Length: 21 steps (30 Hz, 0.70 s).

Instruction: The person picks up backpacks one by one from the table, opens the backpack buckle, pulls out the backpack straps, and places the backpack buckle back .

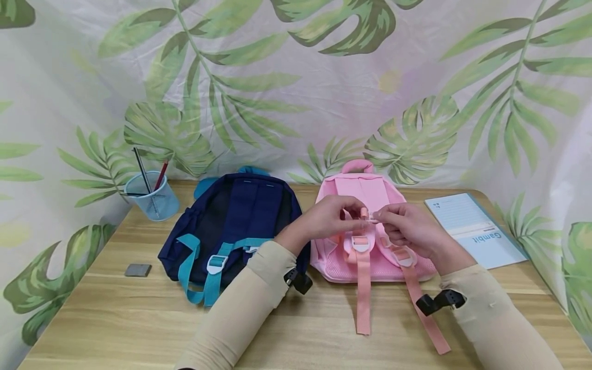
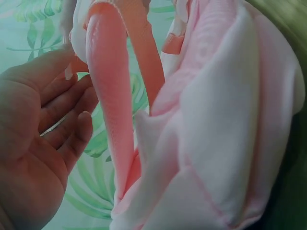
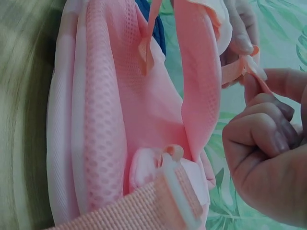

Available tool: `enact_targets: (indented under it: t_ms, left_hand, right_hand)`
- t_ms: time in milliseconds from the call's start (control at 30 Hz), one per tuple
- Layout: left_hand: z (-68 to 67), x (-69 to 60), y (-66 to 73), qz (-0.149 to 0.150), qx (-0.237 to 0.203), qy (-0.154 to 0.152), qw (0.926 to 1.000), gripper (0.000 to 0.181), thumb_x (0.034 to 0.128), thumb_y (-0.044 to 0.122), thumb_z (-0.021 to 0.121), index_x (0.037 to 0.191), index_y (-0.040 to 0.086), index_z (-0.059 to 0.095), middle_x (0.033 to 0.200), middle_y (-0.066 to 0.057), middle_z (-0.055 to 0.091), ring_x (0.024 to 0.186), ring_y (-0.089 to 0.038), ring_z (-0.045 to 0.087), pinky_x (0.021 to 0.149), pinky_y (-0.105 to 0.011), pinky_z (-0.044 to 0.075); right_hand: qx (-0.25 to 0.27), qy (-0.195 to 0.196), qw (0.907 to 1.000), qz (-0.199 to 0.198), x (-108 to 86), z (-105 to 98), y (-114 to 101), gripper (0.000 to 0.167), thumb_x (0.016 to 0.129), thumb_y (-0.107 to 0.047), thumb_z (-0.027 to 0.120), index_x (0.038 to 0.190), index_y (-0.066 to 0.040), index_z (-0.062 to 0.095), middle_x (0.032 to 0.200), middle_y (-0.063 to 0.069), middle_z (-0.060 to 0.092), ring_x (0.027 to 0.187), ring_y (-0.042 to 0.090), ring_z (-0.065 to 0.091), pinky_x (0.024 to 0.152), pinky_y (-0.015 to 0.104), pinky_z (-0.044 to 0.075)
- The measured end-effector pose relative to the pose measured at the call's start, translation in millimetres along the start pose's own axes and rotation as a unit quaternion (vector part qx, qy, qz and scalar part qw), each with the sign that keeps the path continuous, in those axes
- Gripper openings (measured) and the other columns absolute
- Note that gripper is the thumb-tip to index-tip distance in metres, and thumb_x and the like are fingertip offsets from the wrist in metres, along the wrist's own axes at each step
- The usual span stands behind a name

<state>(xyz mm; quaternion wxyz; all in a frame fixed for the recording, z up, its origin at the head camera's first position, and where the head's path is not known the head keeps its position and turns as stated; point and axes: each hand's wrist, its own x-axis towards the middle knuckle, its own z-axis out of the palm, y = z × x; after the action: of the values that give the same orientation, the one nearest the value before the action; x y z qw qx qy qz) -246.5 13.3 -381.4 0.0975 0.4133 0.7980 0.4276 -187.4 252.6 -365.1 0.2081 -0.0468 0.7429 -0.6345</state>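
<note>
A pink backpack (image 1: 363, 187) lies on the table with its shoulder straps facing up. Over it, my left hand (image 1: 326, 218) pinches a short peach webbing strap (image 3: 232, 73) between thumb and fingers. From the other side, my right hand (image 1: 413, 226) pinches the same strap at a small whitish plastic buckle (image 3: 254, 68), its other fingers curled. Fingertips of both hands nearly meet and partly hide the buckle. Two long peach strap ends (image 1: 364, 303) hang toward the table's front, below white slide buckles (image 1: 361, 243).
Left of the pink backpack lies a navy backpack (image 1: 254, 205) with teal straps (image 1: 213, 288). A blue mesh pen cup (image 1: 159, 204) and a small grey block (image 1: 137, 270) are farther left. At right lies a light blue notebook (image 1: 476, 231). A leaf-print curtain (image 1: 333, 103) hangs behind.
</note>
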Motion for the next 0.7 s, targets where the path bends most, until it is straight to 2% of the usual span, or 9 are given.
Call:
enact_targets:
  t_ms: [333, 533, 700]
  left_hand:
    - [9.6, 0.9, -1.4, -0.046, -0.008, 0.004, 0.9989, 0.016, 0.0976, 0.022, 0.083, 0.104, 0.012, 0.072, 0.095, -0.001, 0.068, 0.084, -0.010, 0.058, 0.073, -0.019, 0.046]
    - [10.0, 1.6, -0.1, -0.047, 0.000, 0.002, 0.9989, 0.015, 0.0974, 0.021, 0.083, 0.103, 0.010, 0.073, 0.094, -0.002, 0.070, 0.086, -0.011, 0.059, 0.076, -0.018, 0.047]
    - [10.8, 2.4, -0.8, -0.049, 0.007, -0.003, 0.9988, 0.015, 0.0974, 0.021, 0.083, 0.103, 0.010, 0.074, 0.092, -0.001, 0.070, 0.086, -0.010, 0.059, 0.076, -0.018, 0.047]
  right_hand:
    - [0.033, 0.007, 0.9994, -0.007, 0.9, 3.4, 2.7, 0.030, 0.113, -0.014, 0.054, 0.087, -0.010, 0.069, 0.060, -0.008, 0.035, 0.051, 0.005, 0.031, 0.051, 0.025, 0.022]
    - [0.048, 0.003, 0.9988, -0.013, 1.0, 3.1, 3.7, 0.032, 0.113, -0.013, 0.053, 0.084, -0.013, 0.067, 0.062, -0.008, 0.034, 0.052, 0.005, 0.030, 0.052, 0.027, 0.019]
    - [0.047, 0.009, 0.9988, -0.008, 0.2, 2.4, 3.9, 0.029, 0.113, -0.014, 0.050, 0.091, -0.013, 0.070, 0.063, -0.008, 0.036, 0.052, 0.005, 0.033, 0.053, 0.025, 0.023]
